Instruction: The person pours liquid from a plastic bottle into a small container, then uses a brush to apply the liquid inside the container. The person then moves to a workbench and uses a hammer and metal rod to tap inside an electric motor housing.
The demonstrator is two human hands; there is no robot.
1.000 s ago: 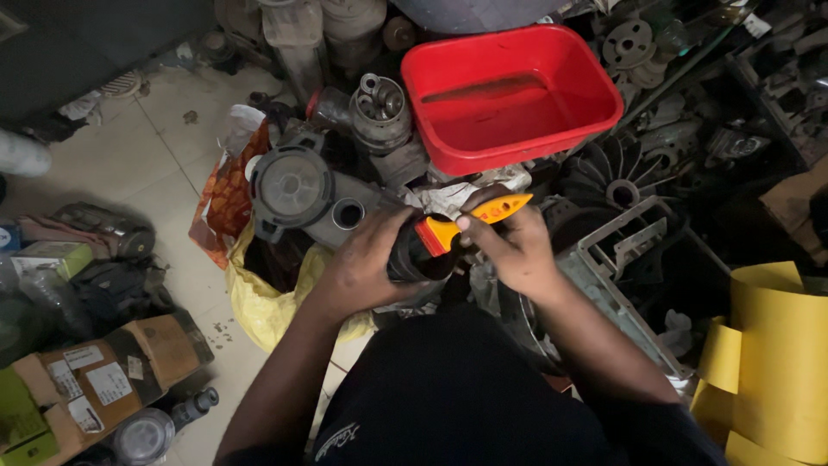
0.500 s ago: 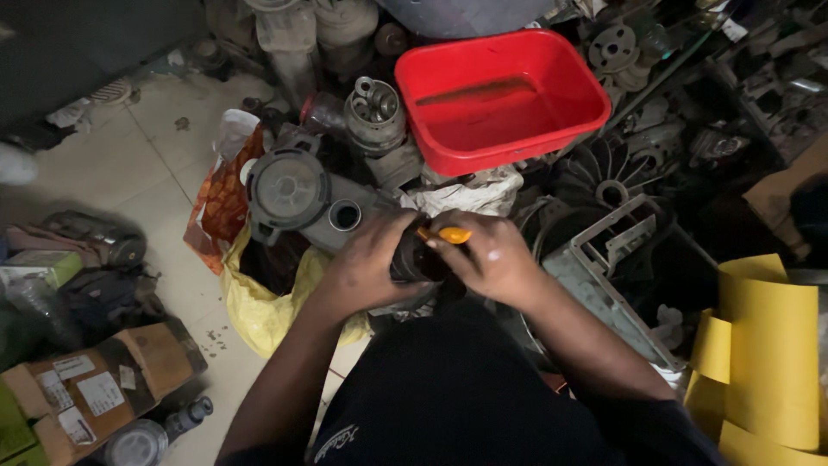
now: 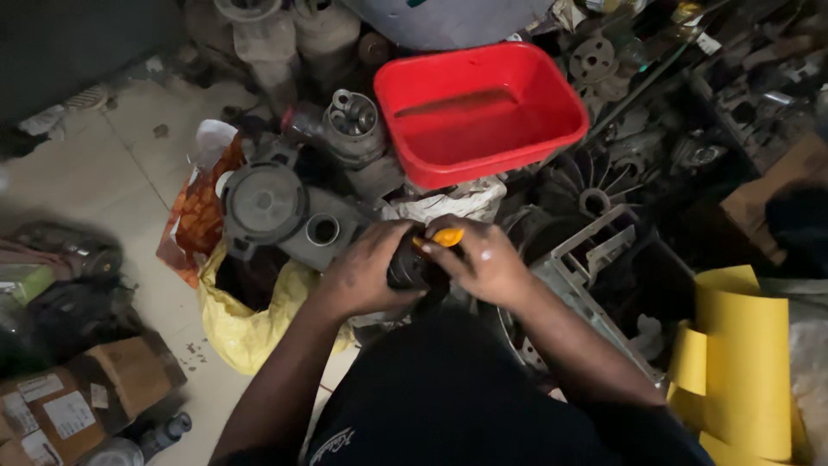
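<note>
Gripping a small dark cylindrical part (image 3: 412,267) just above the lap, the left hand (image 3: 366,272) wraps around its left side with the fingers curled tight, while the right hand (image 3: 483,259) closes over an orange-handled tool (image 3: 444,236) whose handle end pokes out between thumb and fingers, pressed against the part's top. Both hands are full — neither is spread or loose. What the tool's tip is doing is hidden by the fingers.

Doing this well looks to be a matter of steadiness: the left hand should brace the part so it cannot spin or slip, and the right should keep the tool in line with the part instead of levering sideways, since a slip would send the tip toward the left fingers.

Room is tight. Directly ahead lies a crumpled white rag (image 3: 444,205), and beyond it a red plastic tub (image 3: 483,116) with its near rim close to the knuckles. To the left sit a grey round housing (image 3: 266,204) and a metal motor part (image 3: 352,128); below them a yellow plastic bag (image 3: 246,324) sags onto the tiled floor (image 3: 103,181). To the right, a grey metal frame (image 3: 595,267) has hard edges just beside the right forearm, and rolled yellow sheet (image 3: 742,362) stands further out. The freest space is the floor to the left.
</note>
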